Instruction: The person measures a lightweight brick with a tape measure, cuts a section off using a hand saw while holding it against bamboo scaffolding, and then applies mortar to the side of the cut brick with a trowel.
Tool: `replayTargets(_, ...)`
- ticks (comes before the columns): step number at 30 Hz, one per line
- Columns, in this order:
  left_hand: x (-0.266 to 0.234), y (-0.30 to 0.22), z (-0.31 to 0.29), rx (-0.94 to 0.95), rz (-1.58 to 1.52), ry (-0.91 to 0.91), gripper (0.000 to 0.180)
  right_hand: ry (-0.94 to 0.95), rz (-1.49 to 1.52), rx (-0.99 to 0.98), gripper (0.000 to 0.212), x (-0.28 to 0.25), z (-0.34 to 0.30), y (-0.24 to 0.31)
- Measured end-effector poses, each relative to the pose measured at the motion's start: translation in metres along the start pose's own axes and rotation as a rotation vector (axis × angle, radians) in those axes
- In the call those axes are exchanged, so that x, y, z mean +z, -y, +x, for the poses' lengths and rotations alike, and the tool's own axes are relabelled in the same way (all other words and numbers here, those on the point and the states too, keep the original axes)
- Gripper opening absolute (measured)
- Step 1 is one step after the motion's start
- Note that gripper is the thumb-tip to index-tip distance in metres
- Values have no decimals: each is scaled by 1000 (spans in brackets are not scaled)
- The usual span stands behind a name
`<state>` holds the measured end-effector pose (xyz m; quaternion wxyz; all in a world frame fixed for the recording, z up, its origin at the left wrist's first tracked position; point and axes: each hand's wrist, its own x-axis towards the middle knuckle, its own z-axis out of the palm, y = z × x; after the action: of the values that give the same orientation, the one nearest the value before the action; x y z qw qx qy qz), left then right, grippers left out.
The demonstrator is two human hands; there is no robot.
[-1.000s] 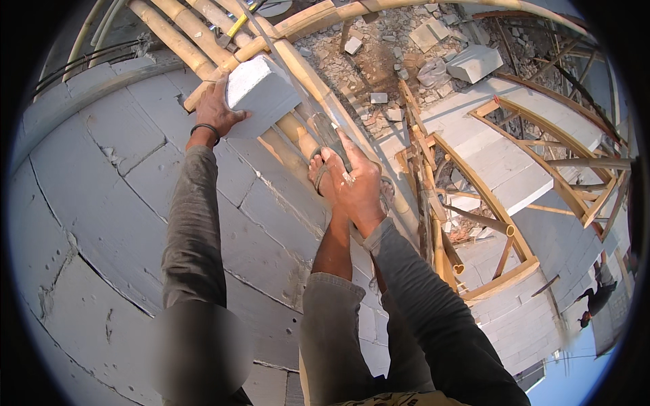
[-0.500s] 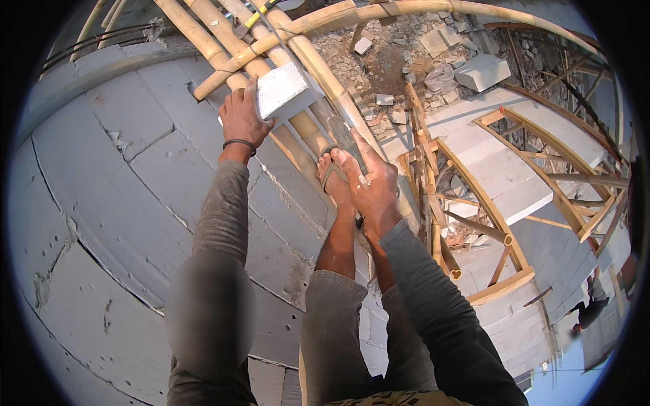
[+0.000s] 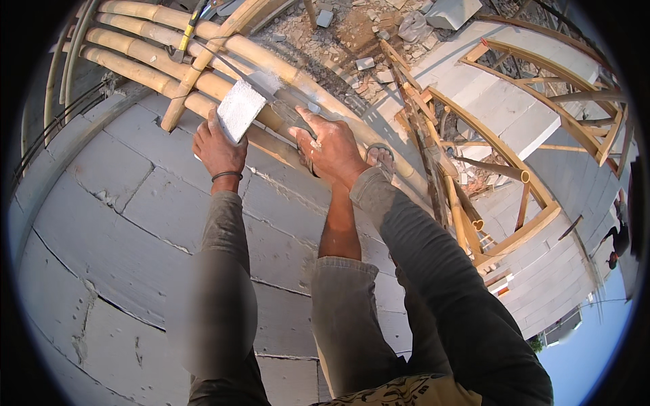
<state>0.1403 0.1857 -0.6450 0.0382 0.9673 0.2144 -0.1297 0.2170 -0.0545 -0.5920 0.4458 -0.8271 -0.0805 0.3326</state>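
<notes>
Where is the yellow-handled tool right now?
In the head view's upper left, the yellow-handled tool lies on the bamboo poles, left of the diagonal crosspiece.

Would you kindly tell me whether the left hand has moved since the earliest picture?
Yes: the left hand has shifted away from the crosspiece over the bamboo poles, leaving a visible gap.

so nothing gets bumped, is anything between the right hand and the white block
Yes: the tool held in the right hand lies between that hand and the white block. Nothing visible separates the left hand from the block.
</notes>
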Motion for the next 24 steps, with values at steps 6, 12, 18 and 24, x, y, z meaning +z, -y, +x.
replayTargets(6,2,-1,-7,-4,5,-43,95,-113,65,-115,50,14,-27,-20)
replayTargets(12,-10,7,12,9,-1,5,99,-270,63,-232,49,27,-28,-29)
replayTargets(18,-26,20,43,-10,-48,165,106,-136,223,44,48,8,11,-6)
replayTargets(24,-39,65,93,16,-143,278,105,-204,270,-85,43,3,4,25)
